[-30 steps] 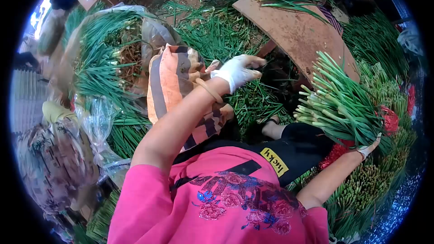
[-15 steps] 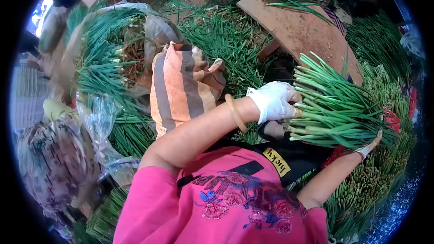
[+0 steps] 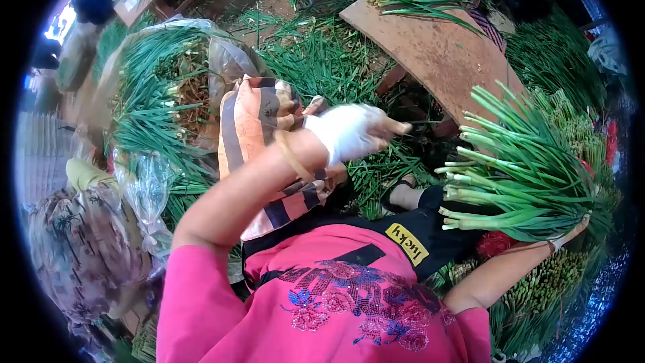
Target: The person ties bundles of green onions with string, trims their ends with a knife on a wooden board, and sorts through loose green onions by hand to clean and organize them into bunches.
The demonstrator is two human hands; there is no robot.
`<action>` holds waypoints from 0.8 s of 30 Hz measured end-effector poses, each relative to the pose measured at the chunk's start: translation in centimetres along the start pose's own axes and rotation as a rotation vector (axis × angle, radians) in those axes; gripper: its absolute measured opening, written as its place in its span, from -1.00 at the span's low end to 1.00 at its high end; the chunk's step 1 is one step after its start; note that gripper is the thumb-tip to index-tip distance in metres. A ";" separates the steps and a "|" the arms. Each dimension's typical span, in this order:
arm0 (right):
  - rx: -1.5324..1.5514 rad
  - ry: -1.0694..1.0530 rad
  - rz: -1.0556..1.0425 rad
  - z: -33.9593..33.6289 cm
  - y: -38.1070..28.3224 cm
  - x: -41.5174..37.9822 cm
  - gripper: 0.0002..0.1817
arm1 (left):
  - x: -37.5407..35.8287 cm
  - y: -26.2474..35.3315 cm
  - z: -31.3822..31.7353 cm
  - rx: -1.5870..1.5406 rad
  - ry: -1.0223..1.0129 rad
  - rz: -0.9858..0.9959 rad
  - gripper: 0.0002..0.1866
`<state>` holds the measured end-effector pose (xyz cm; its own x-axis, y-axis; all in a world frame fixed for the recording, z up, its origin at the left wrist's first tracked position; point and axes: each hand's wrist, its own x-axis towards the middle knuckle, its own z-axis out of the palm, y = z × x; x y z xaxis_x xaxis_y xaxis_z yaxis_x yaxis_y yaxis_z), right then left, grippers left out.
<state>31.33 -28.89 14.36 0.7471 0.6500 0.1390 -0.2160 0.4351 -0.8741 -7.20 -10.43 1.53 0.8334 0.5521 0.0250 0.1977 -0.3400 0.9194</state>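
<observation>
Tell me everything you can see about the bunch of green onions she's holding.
The bunch of green onions is a thick sheaf of long green stalks with pale cut ends fanning out toward the left. It lies roughly level, tilted slightly upward, above the dark apron. The right hand grips its far end from beneath. The gloved left hand is apart from it, raised to its left.

Leaf-strewn dirt floor (image 3: pixel 322 54), brown wooden board (image 3: pixel 437 50), bright daylight upper left.

Two gloved hands (image 3: pixel 353 131); one wooden board (image 3: pixel 440 50); one striped cushion (image 3: pixel 265 134).
</observation>
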 end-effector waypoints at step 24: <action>0.030 0.023 -0.139 0.0 -2.8 0.1 -0.44 | -3.9 -1.9 -7.1 0.997 0.082 -0.313 -0.83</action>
<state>32.01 -30.12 16.83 0.7853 0.5681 0.2463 -0.1283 0.5384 -0.8328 -14.48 -6.56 2.48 0.6417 0.7608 -0.0973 0.7651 -0.6261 0.1504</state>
